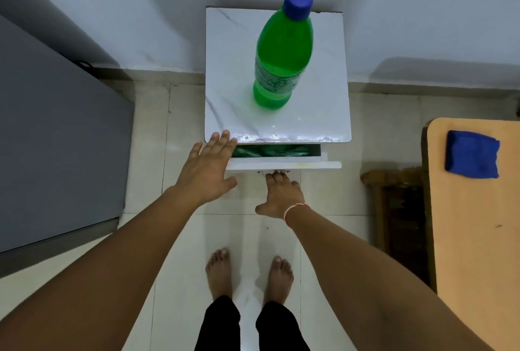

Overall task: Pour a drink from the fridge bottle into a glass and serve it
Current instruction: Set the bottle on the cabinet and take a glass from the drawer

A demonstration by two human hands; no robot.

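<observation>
Looking down from my head camera, biggest thing first
Fridge (56, 139): grey, fills the left side of my view, door closed as far as I can see
Floor (180, 238): pale tiles, my two bare feet planted on it below the hands
Wooden table (475, 238): tan top at the right edge, well apart from the bottle
Small white table (233, 69): marble-look top set against the wall, straight ahead of me; it carries the bottle
Drawer (281, 164): under the white table's front edge, pulled partly out, something green and crumpled shows inside; I cannot tell what it is
Bottle (284, 55): green plastic, upright on the white table, toward the back right of the top, cap on
Left hand (209, 166): fingers straight and spread, palm down, fingertips at the front left corner of the white table, just beside the drawer's left end; it holds nothing
Right hand (281, 196): reaches to the drawer front, fingers bent over the handle area at its middle, thumb out to the left; I cannot tell whether they actually grip it
Blue cloth (472, 155): folded, lying on the wooden table near its far end
Cap (298, 0): blue, closed on the bottle's neck
Wrist thread (295, 210): red and white band round my right wrist
</observation>
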